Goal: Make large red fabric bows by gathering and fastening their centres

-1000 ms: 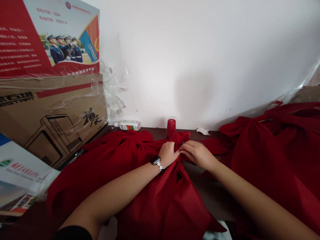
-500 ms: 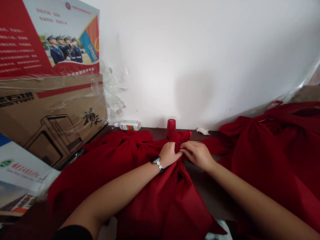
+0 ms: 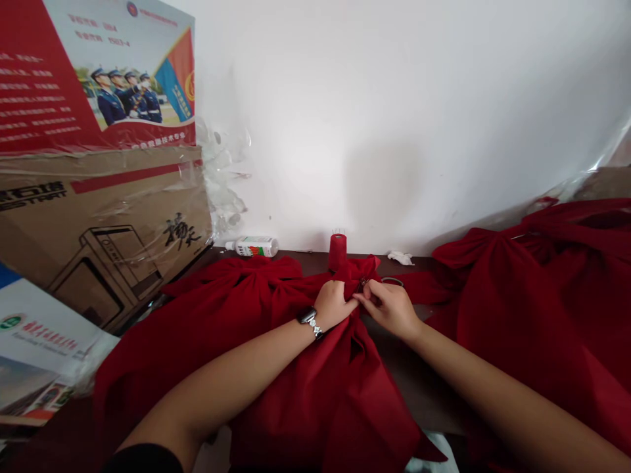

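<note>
My left hand [image 3: 334,302], with a dark watch on its wrist, is closed on the gathered knot of a red cloth bow [image 3: 315,387]. The bow's long tails hang down toward me. Close against it, my right hand [image 3: 389,305] has its thumb and fingertips pinched together at the knot. A small dark thing shows at those fingertips, too little to name. Just behind the right hand lies a thin grey metal loop [image 3: 393,281]. Beyond the knot stands a spool of red thread [image 3: 338,251] with several needles sticking up from its top.
More red cloth bows spread to the left [image 3: 246,282] and right [image 3: 522,282] on the dark table. A white bottle [image 3: 256,246] lies by the wall, and a crumpled white tissue [image 3: 400,258] sits behind. Cardboard boxes [image 3: 113,223] are stacked at the left.
My right hand has shifted slightly and curled its fingers more, uncovering the grey loop and the small dark thing at the knot. The left hand has stayed in place.
</note>
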Tool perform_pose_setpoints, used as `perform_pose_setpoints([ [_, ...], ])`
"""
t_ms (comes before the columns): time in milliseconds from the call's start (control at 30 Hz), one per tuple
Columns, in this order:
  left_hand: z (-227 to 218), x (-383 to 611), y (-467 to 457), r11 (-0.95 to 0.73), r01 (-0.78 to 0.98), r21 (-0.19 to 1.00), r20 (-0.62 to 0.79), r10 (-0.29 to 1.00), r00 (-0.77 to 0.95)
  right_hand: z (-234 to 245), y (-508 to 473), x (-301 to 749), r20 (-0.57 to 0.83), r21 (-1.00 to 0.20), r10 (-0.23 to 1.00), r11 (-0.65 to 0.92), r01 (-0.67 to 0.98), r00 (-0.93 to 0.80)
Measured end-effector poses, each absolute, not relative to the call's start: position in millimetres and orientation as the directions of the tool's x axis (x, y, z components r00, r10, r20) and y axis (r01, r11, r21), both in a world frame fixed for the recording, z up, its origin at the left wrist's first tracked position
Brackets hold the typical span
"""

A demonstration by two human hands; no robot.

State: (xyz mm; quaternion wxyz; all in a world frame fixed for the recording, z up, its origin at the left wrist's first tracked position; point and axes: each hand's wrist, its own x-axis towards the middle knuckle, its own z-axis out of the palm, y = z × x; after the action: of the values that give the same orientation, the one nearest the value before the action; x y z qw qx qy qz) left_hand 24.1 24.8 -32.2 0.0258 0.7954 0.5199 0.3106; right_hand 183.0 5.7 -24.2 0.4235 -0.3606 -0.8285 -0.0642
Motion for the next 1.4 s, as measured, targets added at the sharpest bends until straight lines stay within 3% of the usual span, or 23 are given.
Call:
perform_pose_setpoints([
  [200,-31,25,24,-0.52,0.764,0.382,0.503,0.811,0.3,-26,7,183,0.748,-0.271,0.575,0.721,0.638,-0.332],
  [367,-31,24,25,-0.524,0.734,0.432,0.521,0.809,0.271,-25,7,181,0.703,-0.474,0.678,0.672,0.569,-0.214],
  [633,-25,18,28,-0.573,0.373,0.73,0.471,0.817,0.333,-10,12,190,0.612,-0.721,0.781,0.615,0.32,-0.121],
  [733,-23,16,29,-0.56,0.221,0.799,0.44,0.794,0.42,-8,15,190,0.542,-0.819,0.837,0.545,0.179,-0.073],
  [833,-23,16,31,-0.551,0.109,0.827,0.444,0.76,0.474,-7,16,187,0.433,-0.9,0.887,0.436,-0.016,-0.162],
  [933,-25,17,31,-0.538,0.069,0.84,0.442,0.752,0.488,-6,15,185,0.36,-0.933,0.904,0.344,-0.109,-0.231],
  [1067,-26,17,31,-0.526,0.066,0.848,0.424,0.749,0.509,-5,12,184,0.361,-0.931,0.906,0.34,-0.132,-0.218],
  [1400,-25,19,30,-0.507,0.059,0.86,0.391,0.728,0.563,-12,16,181,0.222,-0.934,0.953,0.146,-0.327,-0.207],
])
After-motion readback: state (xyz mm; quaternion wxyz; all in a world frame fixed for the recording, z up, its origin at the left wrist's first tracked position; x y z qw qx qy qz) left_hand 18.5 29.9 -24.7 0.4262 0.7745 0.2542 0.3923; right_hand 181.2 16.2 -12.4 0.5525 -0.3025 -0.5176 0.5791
